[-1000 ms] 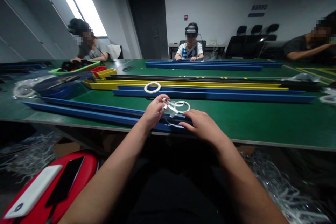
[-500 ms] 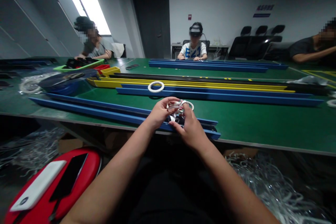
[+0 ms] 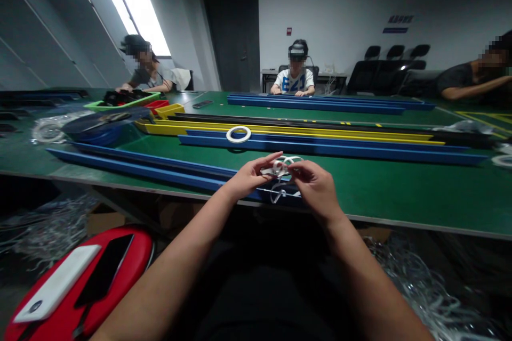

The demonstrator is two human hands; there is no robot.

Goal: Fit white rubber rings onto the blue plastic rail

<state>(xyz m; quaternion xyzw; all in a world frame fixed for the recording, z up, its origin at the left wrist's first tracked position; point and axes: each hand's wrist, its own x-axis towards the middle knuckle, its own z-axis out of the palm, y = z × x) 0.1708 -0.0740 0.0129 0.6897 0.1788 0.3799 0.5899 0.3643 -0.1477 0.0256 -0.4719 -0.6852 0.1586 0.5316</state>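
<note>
A narrow white strip [image 3: 281,168], curled into loose loops, is bunched between my hands above the near blue channel. My left hand [image 3: 248,177] has the bunch between its thumb and fingers, with the index finger stretched along the top. Just to the right, my right hand [image 3: 320,187] is closed in a pinch on the strip; its fingertips are partly hidden. A loop of the strip dangles below, in front of the near blue channel [image 3: 152,166]. Behind my hands, a white tape roll [image 3: 228,136] leans on another blue channel [image 3: 360,151].
Yellow channels [image 3: 280,130] lie farther back on the green table [image 3: 400,186]. Left are a blue round container [image 3: 100,136], a green tray [image 3: 148,100] and small bins. Tangled strips [image 3: 424,287] lie below; a red stool [image 3: 136,261] holds a phone and a white device. Three people sit around.
My right hand has moved right, away from my left, and turned so its fingers point left. The strip's loops have spread, and one hangs lower.
</note>
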